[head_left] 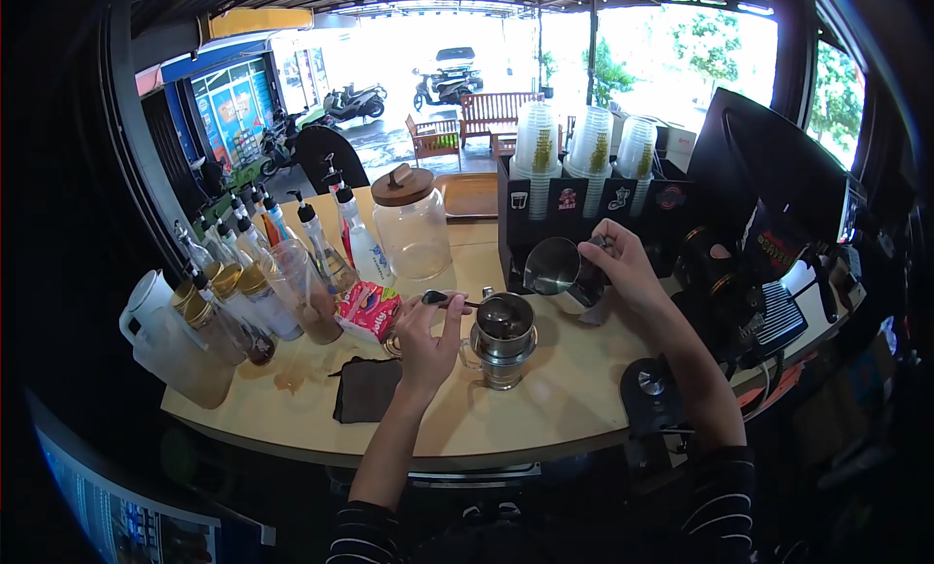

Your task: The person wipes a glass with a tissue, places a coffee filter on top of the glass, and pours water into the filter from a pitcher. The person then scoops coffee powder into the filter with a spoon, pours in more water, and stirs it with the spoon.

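A metal coffee dripper stands upright on a glass cup near the front of the counter, with dark contents inside. Close to its left, my left hand is closed on a thin spoon; its black handle end sticks out past my fingers and its other end reaches into the dripper. My right hand grips a metal pitcher by the handle side. The pitcher is tilted, its mouth facing left, above and right of the dripper and apart from it.
Left of my hands are a pink box, a dark folded cloth and several pump bottles. A lidded glass jar stands behind. Plastic cups rise from a black organizer; a black machine sits at right.
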The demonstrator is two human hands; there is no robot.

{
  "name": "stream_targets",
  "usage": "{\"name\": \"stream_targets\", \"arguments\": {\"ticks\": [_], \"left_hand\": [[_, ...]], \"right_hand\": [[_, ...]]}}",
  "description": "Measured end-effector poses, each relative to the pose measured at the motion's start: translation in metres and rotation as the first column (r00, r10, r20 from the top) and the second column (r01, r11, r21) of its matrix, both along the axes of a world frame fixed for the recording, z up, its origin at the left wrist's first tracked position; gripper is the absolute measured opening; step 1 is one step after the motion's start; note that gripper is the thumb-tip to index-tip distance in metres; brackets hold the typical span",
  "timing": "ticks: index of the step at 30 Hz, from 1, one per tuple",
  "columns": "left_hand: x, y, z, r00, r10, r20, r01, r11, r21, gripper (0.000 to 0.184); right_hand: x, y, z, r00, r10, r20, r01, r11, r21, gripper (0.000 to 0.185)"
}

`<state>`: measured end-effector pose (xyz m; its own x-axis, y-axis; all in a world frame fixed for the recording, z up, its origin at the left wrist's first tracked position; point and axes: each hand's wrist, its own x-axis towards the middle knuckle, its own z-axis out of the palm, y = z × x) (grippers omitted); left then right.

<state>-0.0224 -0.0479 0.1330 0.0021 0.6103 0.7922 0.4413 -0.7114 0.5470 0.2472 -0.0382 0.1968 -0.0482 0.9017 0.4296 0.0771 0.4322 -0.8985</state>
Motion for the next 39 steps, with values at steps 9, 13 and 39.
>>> {"name": "stream_targets", "arguments": {"ticks": [9, 13, 39], "left_hand": [[0.000, 0.001, -0.002, 0.999, -0.032, 0.027, 0.031, 0.999, 0.006, 0.012], [-0.001, 0.000, 0.001, 1.000, -0.025, -0.005, 0.025, 0.999, 0.040, 0.011], [-0.006, 0.000, 0.005, 0.999, -0.006, -0.036, 0.009, 0.996, 0.091, 0.009]], "right_hand": [[-0.015, 0.015, 0.015, 0.988, 0.045, 0.145, -0.047, 0.999, 0.016, 0.023], [-0.019, 0.021, 0.017, 0.971, 0.032, 0.239, -0.047, 0.997, 0.056, 0.023], [-0.030, 0.004, 0.035, 0.885, -0.056, 0.462, 0.009, 0.995, 0.103, 0.026]]}}
